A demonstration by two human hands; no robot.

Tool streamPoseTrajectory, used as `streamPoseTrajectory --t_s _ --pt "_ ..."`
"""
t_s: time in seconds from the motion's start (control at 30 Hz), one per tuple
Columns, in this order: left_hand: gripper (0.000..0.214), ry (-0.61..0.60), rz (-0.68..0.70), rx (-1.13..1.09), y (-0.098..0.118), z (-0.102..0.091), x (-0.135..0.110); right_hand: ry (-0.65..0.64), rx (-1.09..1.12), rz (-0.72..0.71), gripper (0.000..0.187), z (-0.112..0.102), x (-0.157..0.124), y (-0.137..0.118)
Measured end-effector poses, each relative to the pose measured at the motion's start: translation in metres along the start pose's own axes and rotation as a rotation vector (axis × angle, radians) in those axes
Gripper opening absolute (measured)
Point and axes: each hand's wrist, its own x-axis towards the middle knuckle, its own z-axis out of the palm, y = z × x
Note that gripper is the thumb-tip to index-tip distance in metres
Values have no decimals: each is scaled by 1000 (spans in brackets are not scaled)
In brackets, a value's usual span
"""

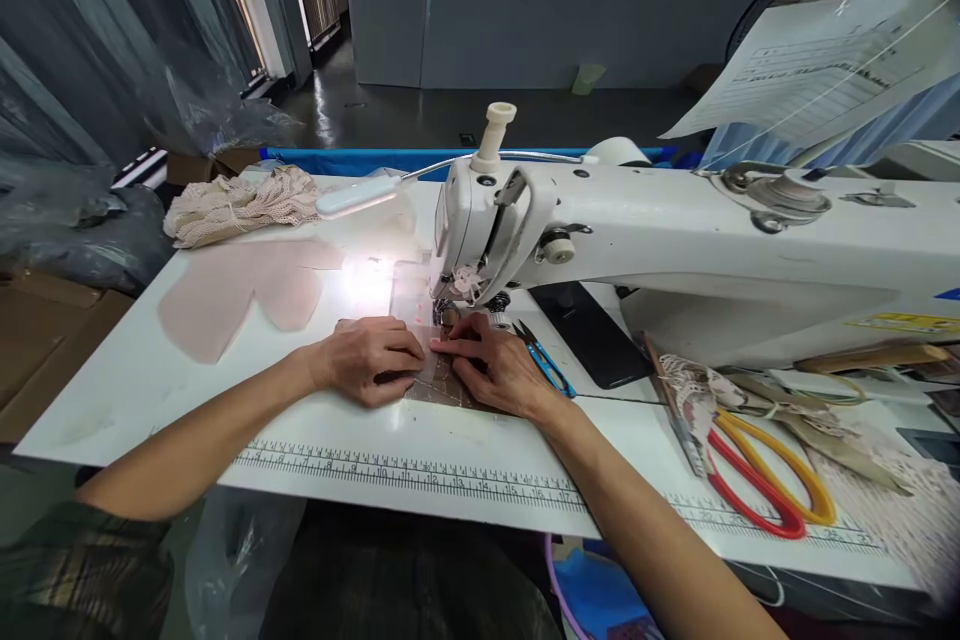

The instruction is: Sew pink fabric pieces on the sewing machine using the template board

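Observation:
My left hand (375, 360) lies on the table just left of the sewing machine's needle area, its fingers curled in at the edge of a sheer pale fabric piece (424, 362). From the other side my right hand (499, 360) reaches in, index finger stretched left onto the same fabric and the other fingers bent. The fingertips of both hands nearly meet in front of the presser foot (442, 313). Above them stands the white sewing machine (465, 220), its lamp (360, 197) lighting the cloth. Part of the fabric is hidden under my hands.
Pale pink cut pieces (217, 295) and a lace bundle (244, 205) lie left. Blue thread snips (551, 365) and a black phone (592, 335) are right of my right hand. Further right are red-and-yellow scissors (772, 480) and lace scraps (892, 485). A ruler strip (405, 470) runs along the front.

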Motion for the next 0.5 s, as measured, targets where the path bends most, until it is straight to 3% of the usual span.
streamPoseTrajectory --t_s 0.27,0.4,0.5 --pt "15 -170 54 159 1 -6 6 -29 -89 -38 34 1 -2 0" --pt "15 -290 52 164 -4 -9 14 -55 -143 -8 35 -1 -1 -3" --pt "14 -312 30 146 -7 -8 16 -97 -175 34 35 -4 0 -7"
